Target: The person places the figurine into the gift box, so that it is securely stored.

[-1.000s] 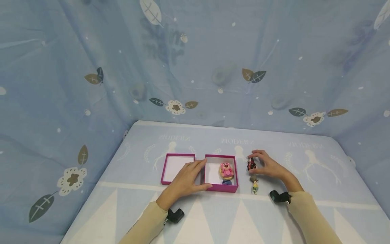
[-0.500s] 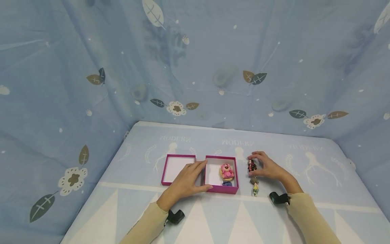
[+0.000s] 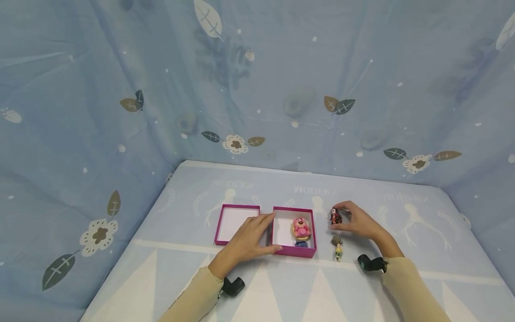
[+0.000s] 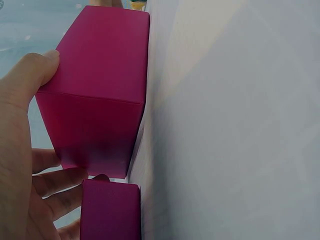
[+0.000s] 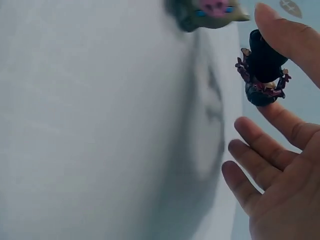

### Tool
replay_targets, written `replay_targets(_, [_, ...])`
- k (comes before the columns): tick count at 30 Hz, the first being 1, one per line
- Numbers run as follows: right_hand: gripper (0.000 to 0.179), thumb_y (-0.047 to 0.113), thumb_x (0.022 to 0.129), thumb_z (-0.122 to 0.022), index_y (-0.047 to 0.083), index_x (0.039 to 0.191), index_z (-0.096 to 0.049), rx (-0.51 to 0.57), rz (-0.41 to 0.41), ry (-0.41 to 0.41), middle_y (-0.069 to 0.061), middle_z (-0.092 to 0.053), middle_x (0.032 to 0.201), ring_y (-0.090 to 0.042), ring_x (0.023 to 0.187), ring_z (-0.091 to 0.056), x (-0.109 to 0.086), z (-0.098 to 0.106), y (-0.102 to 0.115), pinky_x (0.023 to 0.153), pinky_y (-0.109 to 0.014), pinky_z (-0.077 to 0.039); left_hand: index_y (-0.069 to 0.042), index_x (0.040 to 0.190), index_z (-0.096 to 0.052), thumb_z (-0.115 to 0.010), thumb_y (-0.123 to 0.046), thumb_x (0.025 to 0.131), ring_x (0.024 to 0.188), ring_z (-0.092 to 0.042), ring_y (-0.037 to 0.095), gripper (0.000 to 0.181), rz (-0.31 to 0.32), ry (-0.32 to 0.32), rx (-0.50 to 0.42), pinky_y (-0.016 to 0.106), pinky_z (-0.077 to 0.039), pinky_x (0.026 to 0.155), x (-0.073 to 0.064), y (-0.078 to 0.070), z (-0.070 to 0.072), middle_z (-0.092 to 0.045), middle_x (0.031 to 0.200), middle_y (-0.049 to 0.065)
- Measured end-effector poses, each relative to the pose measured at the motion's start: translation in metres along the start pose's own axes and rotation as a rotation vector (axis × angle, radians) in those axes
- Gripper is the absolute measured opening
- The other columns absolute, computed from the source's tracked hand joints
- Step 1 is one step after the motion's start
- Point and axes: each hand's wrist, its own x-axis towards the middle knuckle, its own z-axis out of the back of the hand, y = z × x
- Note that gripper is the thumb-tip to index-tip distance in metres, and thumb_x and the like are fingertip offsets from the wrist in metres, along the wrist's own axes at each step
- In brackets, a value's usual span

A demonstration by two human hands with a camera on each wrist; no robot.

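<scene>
In the head view, my left hand (image 3: pixel 249 237) holds the left side of a magenta open box (image 3: pixel 295 252); its thumb lies at the near corner, its fingers along the left wall. Inside the box lie a pink bear figurine (image 3: pixel 301 229) and a small blue piece (image 3: pixel 301 244). My right hand (image 3: pixel 358 222) pinches a black-haired figurine (image 3: pixel 335 217) between thumb and index finger, right of the box. The right wrist view shows that figurine (image 5: pixel 266 60) above the tabletop, its other fingers spread loosely. Nearer me lies a yellow-green figurine (image 3: pixel 338 251) with a dark top.
Left of the box lies its shallow magenta-rimmed lid (image 3: pixel 232 221), white inside, partly behind my left hand. A pale patterned cloth covers the tabletop (image 3: pixel 402 241). Blue printed curtains (image 3: pixel 257 80) enclose the back and sides.
My right hand has drawn the black-haired figurine slightly up and right, away from the yellow-green one; a gap now shows between them. The left hand stays at the box. The head view has shifted slightly.
</scene>
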Motion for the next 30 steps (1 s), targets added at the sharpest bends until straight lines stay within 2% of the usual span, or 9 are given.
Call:
replay_targets(8, [0.070,0.032,0.077,-0.083,0.002,0.132,-0.052,0.016,-0.010,0.021,-0.021,-0.055,0.133,-0.048,0.126,-0.048,0.002,0.006,0.008,0.102,-0.064,-0.039,-0.013,0.153,-0.033,-0.064,-0.065,0.082,0.134,-0.048,0.021,0.094,0.022,0.021,-0.008,0.040,-0.038,0.112,0.000,-0.001,0.000,-0.047,0.148,0.005])
replay_targets(19, [0.069,0.027,0.077,-0.084,0.004,0.133,-0.051,0.029,0.009,0.034,-0.017,-0.062,0.123,-0.039,0.118,-0.056,0.007,0.007,0.020,0.102,-0.060,-0.043,-0.013,0.153,-0.033,-0.063,-0.066,0.082,0.133,-0.048,0.020,0.093,0.014,0.016,0.004,0.040,-0.038,0.112,0.000,0.000,-0.001,-0.048,0.147,0.005])
replay_targets(30, [0.069,0.029,0.074,-0.086,0.008,0.131,-0.054,0.023,0.085,0.071,-0.010,-0.063,0.119,-0.034,0.114,-0.058,0.015,0.007,0.058,0.101,-0.060,-0.044,-0.013,0.153,-0.032,-0.063,-0.065,0.082,0.133,-0.048,0.020,0.093,0.010,0.010,-0.004,0.040,-0.038,0.111,0.000,0.000,-0.001,-0.048,0.147,0.004])
